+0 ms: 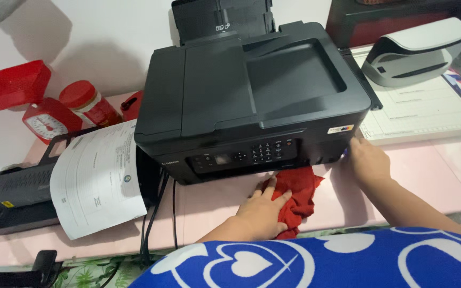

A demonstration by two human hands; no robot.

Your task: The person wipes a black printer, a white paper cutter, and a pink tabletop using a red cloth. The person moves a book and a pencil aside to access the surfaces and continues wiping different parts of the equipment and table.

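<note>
Red cloth lies bunched on the pink table, directly in front of the black printer, its top edge touching the printer's base below the button panel. Long axis runs roughly toward and away from the person. Left hand rests on the cloth's near-left part, fingers spread flat and pressing down, not curled round it. Right hand is at the printer's front right corner, fingers against the casing; whether it grips cannot be told. Left hand is the nearer to the cloth. Left of the printer: a printed sheet draped over a black laminator, red kitchen scale, red-lidded jar. Right: white cutting mat. Cables hang down over the table edge left of the cloth.
</note>
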